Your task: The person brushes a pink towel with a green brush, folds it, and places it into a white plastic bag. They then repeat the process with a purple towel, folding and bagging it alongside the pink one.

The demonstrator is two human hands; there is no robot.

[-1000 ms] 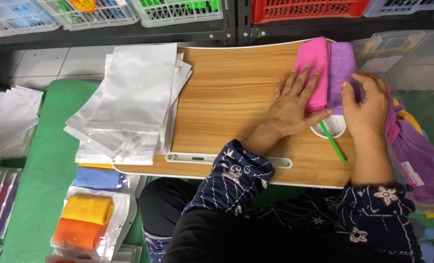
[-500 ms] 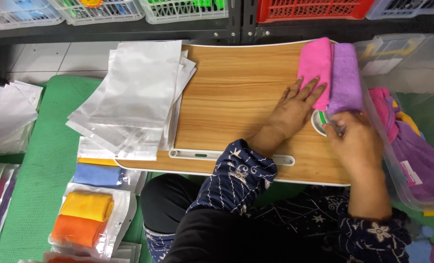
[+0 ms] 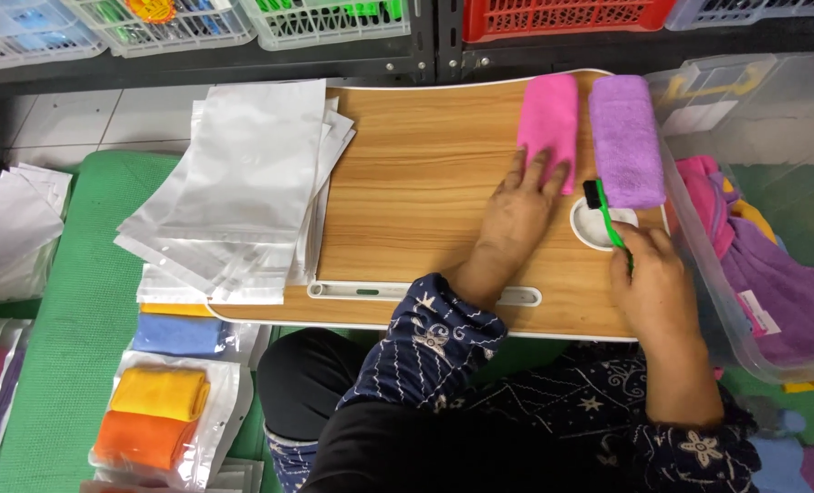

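Observation:
A folded pink cloth (image 3: 547, 119) and a folded purple cloth (image 3: 625, 137) lie side by side at the far right of a small wooden lap table (image 3: 425, 183). My left hand (image 3: 519, 212) rests flat on the table, fingertips on the near end of the pink cloth. My right hand (image 3: 653, 283) grips a thin green brush (image 3: 605, 212) with a black head, which lies over a round white cup recess (image 3: 604, 225) and touches the near end of the purple cloth.
A stack of clear plastic bags (image 3: 243, 192) covers the table's left side. Packed yellow and orange cloths (image 3: 156, 415) lie on a green mat (image 3: 69, 347). A clear bin (image 3: 763, 210) of purple cloths stands at right; baskets (image 3: 553, 16) line the shelf behind.
The two cloths now lie apart, side by side. My right hand has pulled back toward me and now holds the green brush by its handle. My left hand slid down the pink cloth.

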